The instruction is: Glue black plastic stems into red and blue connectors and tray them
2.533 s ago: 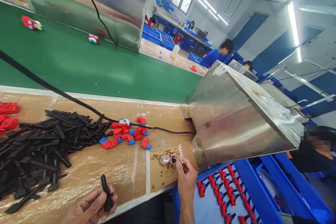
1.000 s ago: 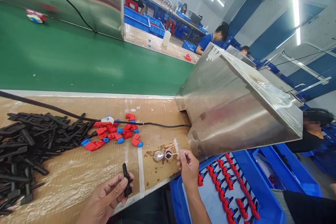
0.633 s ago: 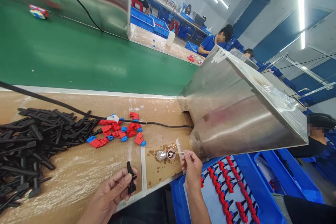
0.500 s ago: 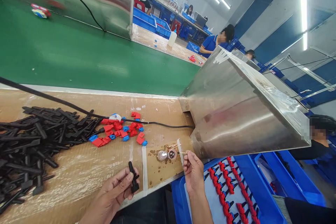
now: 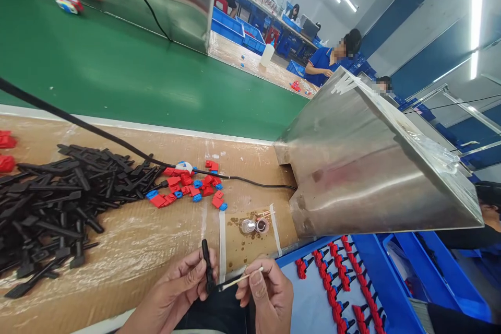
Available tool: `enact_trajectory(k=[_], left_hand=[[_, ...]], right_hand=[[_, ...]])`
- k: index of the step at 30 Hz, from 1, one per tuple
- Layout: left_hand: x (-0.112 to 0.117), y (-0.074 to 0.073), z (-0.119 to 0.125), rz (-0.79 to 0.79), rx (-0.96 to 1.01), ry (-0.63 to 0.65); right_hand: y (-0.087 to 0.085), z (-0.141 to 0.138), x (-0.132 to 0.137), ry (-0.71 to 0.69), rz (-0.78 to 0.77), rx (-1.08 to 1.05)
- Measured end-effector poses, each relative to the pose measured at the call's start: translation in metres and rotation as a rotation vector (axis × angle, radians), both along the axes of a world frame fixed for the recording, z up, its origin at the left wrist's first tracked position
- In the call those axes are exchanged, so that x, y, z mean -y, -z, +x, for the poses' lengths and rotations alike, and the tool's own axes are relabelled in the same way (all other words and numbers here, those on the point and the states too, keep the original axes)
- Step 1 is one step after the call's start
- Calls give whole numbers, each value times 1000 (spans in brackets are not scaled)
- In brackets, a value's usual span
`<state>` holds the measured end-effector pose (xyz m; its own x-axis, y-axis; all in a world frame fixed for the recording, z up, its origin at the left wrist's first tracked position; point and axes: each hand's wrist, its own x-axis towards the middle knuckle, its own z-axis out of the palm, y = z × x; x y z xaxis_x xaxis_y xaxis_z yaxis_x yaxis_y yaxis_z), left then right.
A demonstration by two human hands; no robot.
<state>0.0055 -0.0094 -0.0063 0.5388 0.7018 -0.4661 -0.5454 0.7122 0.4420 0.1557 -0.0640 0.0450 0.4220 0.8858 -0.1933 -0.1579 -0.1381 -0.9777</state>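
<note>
My left hand (image 5: 188,276) is closed on a black plastic piece (image 5: 207,266), held upright between thumb and fingers. Pinched in my right hand (image 5: 268,289) is a thin cotton swab (image 5: 241,278) whose dark tip meets the lower end of the black piece or comes very close to it. Beyond the hands, a small open jar of dark liquid (image 5: 262,226) stands beside a shiny round lid or cup (image 5: 248,226) on stained cardboard. To the left lie red and blue toy parts (image 5: 195,188) and a big heap of similar black pieces (image 5: 78,193).
A bent sheet-metal guard (image 5: 376,167) rises at the right. Below it sits a blue tray (image 5: 368,250) with rows of red pieces bearing black parts. A black cable (image 5: 97,135) crosses the cardboard beside a green conveyor belt (image 5: 156,94). Co-workers sit farther back.
My right hand has drawn the swab from beside the jar, down and left, to the black piece in my left hand. The whole view has shifted slightly.
</note>
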Motion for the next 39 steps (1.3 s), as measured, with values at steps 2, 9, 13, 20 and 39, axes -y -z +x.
enact_trajectory(k=[2, 9, 13, 20, 39], left_hand=[[0, -2, 0, 14, -7, 9], [1, 0, 6, 31, -35, -31], [3, 8, 6, 46, -38, -40], [0, -9, 1, 61, -111, 3], [4, -17, -6, 190, -179, -40]], right_hand=[[0, -3, 1, -7, 5, 53], [7, -6, 4, -39, 41, 184], [10, -6, 6, -67, 45, 232], [7, -6, 7, -99, 40, 351], [17, -1, 10, -237, 64, 649]])
